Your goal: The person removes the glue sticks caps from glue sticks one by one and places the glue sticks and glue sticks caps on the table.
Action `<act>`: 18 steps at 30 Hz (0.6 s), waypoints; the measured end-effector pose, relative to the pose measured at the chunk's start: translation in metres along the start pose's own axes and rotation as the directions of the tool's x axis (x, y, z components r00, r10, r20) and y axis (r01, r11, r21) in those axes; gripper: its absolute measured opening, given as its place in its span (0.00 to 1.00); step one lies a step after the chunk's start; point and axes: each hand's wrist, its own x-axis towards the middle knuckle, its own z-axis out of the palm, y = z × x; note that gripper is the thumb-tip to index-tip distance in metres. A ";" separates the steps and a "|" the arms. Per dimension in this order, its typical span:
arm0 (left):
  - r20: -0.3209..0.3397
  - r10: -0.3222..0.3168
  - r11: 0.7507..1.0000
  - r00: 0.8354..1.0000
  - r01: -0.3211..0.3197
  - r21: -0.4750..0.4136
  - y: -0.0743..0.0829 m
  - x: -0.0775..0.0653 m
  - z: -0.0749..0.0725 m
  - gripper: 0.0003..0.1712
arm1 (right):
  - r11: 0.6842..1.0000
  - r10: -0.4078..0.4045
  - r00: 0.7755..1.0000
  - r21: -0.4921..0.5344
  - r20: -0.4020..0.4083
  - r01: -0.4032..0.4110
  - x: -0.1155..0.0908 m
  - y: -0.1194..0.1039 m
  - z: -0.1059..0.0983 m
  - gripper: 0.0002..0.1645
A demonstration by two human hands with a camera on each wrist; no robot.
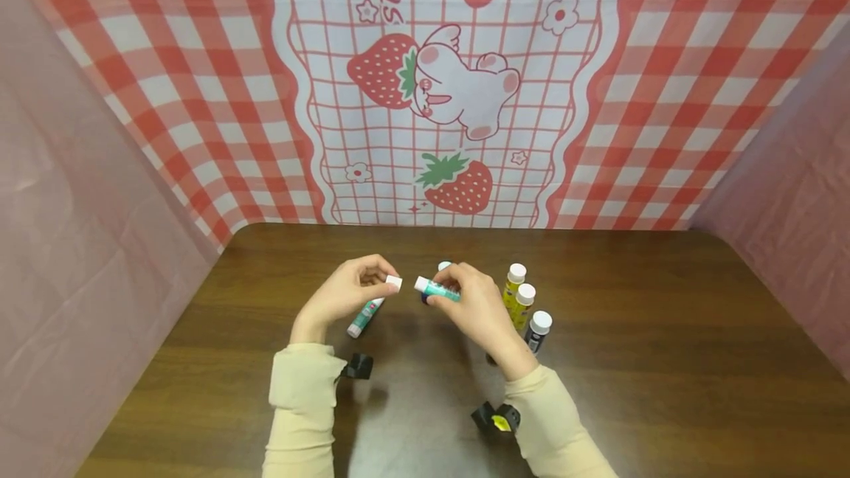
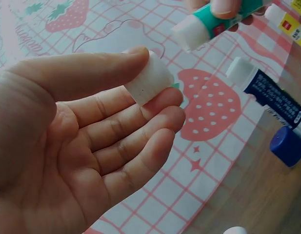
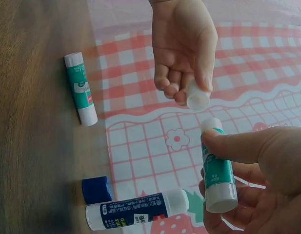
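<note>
My left hand [image 1: 340, 292] pinches a small white cap [image 2: 151, 80] between thumb and index finger; the cap's open end shows in the right wrist view. A short gap away, my right hand [image 1: 477, 302] grips a green-and-white glue stick [image 3: 218, 170] with its white end turned toward the cap. On the table beside the left hand lies a second green glue stick [image 1: 364, 318]. Partly hidden behind the right hand in the head view is a dark-blue glue stick [image 3: 135, 210], with a blue cap [image 3: 97, 189] next to it.
Two yellow tubes with white caps, one nearer [image 1: 523, 304] and one farther [image 1: 514, 283], stand right of my right hand. Close by is a dark tube with a white cap [image 1: 537, 332], partly behind the wrist. A strawberry-patterned cloth [image 1: 425, 94] hangs behind the brown table [image 1: 664, 360].
</note>
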 end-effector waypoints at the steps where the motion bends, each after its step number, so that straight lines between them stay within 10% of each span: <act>1: 0.005 -0.004 1.000 1.000 0.004 0.013 0.000 0.001 0.001 0.09 | 1.000 0.001 1.000 -0.001 0.002 -0.001 0.000 0.000 0.000 0.12; 18: 0.038 -0.050 0.996 0.998 0.047 0.070 0.000 0.006 0.008 0.10 | 0.998 0.047 0.999 0.028 0.022 -0.048 0.001 0.002 0.002 0.14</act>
